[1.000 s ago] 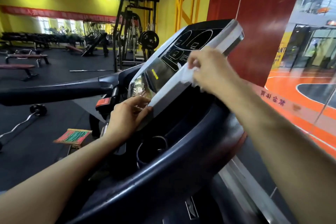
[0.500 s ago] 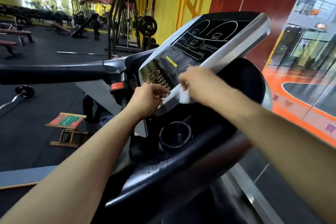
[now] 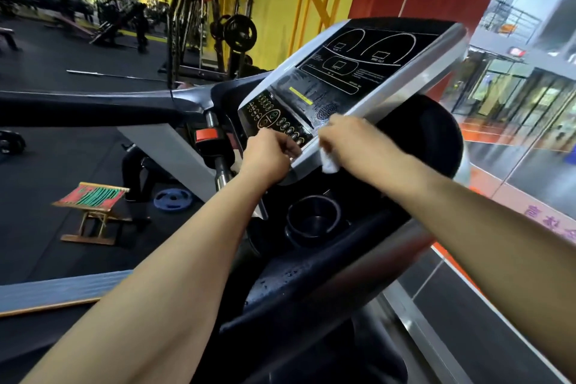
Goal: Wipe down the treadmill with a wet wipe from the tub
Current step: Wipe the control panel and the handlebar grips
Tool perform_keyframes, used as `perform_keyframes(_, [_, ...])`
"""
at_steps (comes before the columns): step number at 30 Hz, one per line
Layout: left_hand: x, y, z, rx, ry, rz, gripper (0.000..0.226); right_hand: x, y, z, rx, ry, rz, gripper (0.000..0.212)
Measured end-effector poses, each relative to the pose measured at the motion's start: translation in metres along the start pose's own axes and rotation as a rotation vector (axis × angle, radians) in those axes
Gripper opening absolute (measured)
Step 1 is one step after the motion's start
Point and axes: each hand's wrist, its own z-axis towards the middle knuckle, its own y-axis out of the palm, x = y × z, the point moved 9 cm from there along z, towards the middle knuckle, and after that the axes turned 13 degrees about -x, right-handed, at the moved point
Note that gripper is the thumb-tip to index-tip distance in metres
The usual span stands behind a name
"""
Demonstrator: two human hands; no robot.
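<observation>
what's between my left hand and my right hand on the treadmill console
In the head view, the console's silver lower edge runs between the left hand and the right hand, which holds the white wipe.

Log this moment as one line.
right hand: wiping console edge with wipe | left hand: gripping console corner | cup holder: untouched

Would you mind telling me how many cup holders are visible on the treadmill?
1. The cup holder sits in the dark tray below the console, between the two forearms. The right forearm covers the tray's right side, so a second one may be hidden there.
</observation>
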Motion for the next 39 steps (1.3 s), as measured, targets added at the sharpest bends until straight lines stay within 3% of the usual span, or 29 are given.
perform_keyframes(4, [-0.006,-0.001,-0.002,0.032,-0.033,-0.063,0.043,-0.042,0.013,0.010,-0.072,-0.088,-0.161,0.031])
perform_keyframes(7, [-0.003,-0.001,-0.004,0.047,-0.025,-0.040,0.035,-0.036,0.009,0.010,-0.044,-0.114,-0.112,0.025])
perform_keyframes(9, [-0.001,-0.001,-0.005,0.045,-0.021,-0.055,0.036,-0.003,-0.007,0.011,0.029,-0.039,-0.018,0.017])
perform_keyframes(15, [0.012,0.013,-0.015,0.042,-0.003,0.083,0.036,0.137,-0.066,-0.018,0.436,0.338,0.202,0.025])
perform_keyframes(19, [0.029,0.028,-0.018,0.018,0.145,0.183,0.044,0.134,-0.051,-0.020,0.535,0.435,0.351,0.030])
perform_keyframes(25, [0.029,0.027,-0.018,-0.023,0.126,0.205,0.050,0.046,-0.014,-0.012,0.177,-0.004,0.303,0.017])
perform_keyframes(28, [0.028,0.027,-0.018,-0.039,0.124,0.215,0.052,0.093,-0.019,-0.029,0.102,0.180,0.181,0.018])
perform_keyframes(30, [0.029,0.026,-0.017,-0.036,0.134,0.215,0.052,0.115,-0.012,-0.038,-0.063,0.312,0.147,0.022])
perform_keyframes(36, [0.032,0.027,-0.021,-0.045,0.131,0.318,0.058,0.102,0.009,-0.014,-0.284,0.338,-0.035,0.014])
perform_keyframes(39, [0.038,0.031,-0.025,-0.012,0.154,0.381,0.060,0.097,0.018,-0.015,-0.387,0.346,-0.155,0.035])
